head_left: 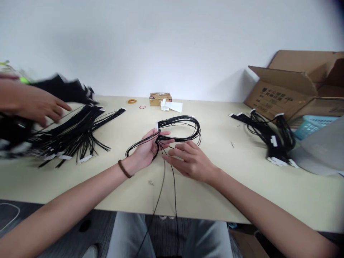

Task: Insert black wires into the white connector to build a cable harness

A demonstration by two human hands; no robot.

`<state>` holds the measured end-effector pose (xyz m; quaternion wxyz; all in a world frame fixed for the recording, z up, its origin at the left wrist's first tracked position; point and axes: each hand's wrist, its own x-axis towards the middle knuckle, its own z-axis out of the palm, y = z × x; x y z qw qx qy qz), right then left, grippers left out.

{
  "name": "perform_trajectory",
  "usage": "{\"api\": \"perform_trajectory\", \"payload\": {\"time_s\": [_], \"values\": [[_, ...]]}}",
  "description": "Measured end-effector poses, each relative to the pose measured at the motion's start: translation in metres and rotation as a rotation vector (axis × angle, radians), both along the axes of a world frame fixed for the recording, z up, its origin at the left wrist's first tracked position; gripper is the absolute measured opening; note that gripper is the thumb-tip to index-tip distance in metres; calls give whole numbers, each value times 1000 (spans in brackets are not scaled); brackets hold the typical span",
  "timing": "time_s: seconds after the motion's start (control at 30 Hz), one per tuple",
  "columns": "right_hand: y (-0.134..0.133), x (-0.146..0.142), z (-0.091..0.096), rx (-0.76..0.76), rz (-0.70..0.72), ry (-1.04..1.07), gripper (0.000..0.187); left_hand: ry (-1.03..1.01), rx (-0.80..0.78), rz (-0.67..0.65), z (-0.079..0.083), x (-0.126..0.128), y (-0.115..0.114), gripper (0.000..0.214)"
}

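A looped bundle of thin black cables with a white connector at one end is in front of me. My left hand, palm up with a brown band at the wrist, is wrapped round the bundle near that connector. Close beside its fingertips is my right hand, with fingers curled and thumb and forefinger together at the loose cable ends. What it pinches, if anything, is too small to make out. Two long cable strands hang from between the hands over the table's front edge.
Another person's hand is over a large pile of black cables at left. A tissue box and rubber bands are at the back. More cable bundles, a cardboard box and a blue basket stand at right.
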<state>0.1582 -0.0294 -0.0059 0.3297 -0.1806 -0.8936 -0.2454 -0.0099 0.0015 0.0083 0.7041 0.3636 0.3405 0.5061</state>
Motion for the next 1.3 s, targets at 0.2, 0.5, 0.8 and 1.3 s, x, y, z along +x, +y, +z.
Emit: {"api": "perform_trajectory", "payload": {"time_s": [0.2,0.5,0.8,1.3], "values": [[3,3,1,-101,41,-61,22,-13,-13,4,-1,0,2,11],[4,4,2,-45,96,7,17,-38,4,-17,-4,-1,3,6],[2,6,3,29,99,32,16,-16,1,-20,-1,-2,2,5],[5,27,37,-713,148,1228,18,27,40,-18,-2,-2,2,12]]}}
